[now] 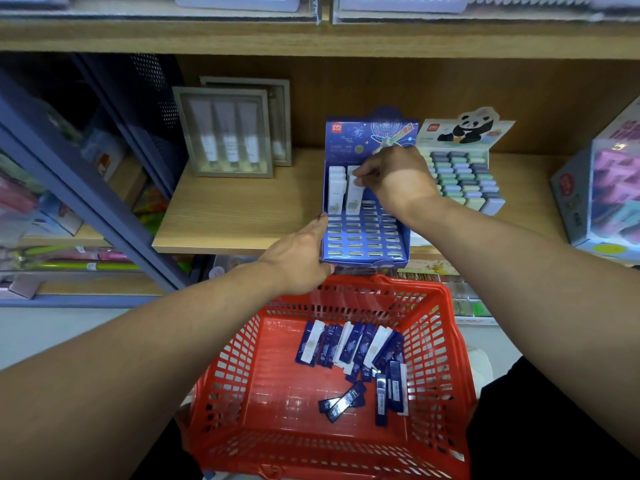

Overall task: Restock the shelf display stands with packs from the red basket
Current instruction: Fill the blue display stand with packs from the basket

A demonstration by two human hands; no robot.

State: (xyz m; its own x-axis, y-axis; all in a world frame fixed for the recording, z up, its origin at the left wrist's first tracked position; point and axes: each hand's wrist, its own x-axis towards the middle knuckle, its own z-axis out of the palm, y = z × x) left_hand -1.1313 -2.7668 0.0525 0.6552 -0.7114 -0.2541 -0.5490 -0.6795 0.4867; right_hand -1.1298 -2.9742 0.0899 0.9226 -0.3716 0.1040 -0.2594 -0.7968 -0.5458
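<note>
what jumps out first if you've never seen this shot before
The red basket fills the lower middle, with dark blue and white packs scattered inside. Above it, the right hand pinches a white pack into the blue display stand on the wooden shelf, while the left hand steadies the stand's left side.

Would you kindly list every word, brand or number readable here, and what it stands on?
"deli": red logo on the blue display stand, top left of its header.
Red logo on the panda display stand: too blurred to read.
Print on the packs in the red basket: too small.

R hand point(393, 174) pinches white pack point(354, 195) in blue stand point(363, 237), L hand point(301, 258) steadies it
</note>
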